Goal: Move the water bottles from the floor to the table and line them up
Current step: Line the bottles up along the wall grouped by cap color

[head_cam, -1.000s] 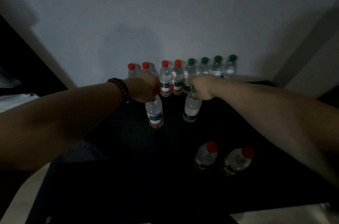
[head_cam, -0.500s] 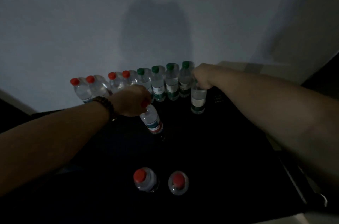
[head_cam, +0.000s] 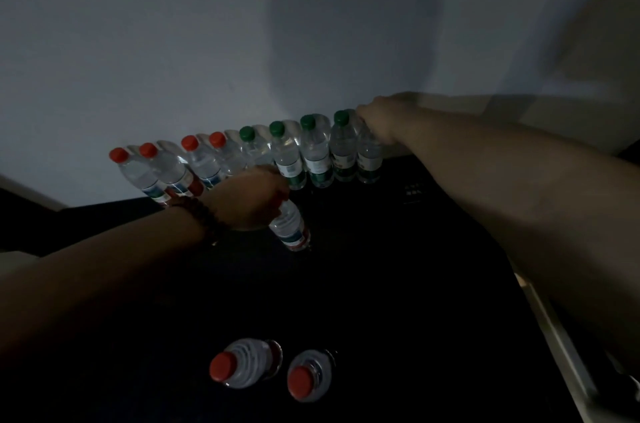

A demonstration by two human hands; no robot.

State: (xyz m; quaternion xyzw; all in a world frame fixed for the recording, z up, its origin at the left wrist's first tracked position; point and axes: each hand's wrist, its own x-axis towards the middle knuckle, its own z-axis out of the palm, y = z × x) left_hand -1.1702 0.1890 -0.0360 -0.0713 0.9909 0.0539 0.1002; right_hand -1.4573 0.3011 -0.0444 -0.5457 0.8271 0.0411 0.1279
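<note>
A row of water bottles (head_cam: 315,152) stands along the wall at the back of the dark table (head_cam: 398,284), red caps on the left, green caps on the right. My right hand (head_cam: 379,118) grips the top of a green-label bottle (head_cam: 369,158) at the row's right end, touching its neighbour. My left hand (head_cam: 251,197), with a bead bracelet, holds a red-label bottle (head_cam: 291,227) by its top, in front of the row's middle, tilted. Two red-capped bottles (head_cam: 242,367) (head_cam: 310,379) stand near the table's front.
A pale wall (head_cam: 242,42) rises right behind the row. The table's light right edge (head_cam: 561,336) runs down the right side. A faint printed mark (head_cam: 414,190) shows on the table near the right end of the row.
My right hand has carried the green-label bottle back to the right end of the row. My left hand with its bottle has stayed in front of the row.
</note>
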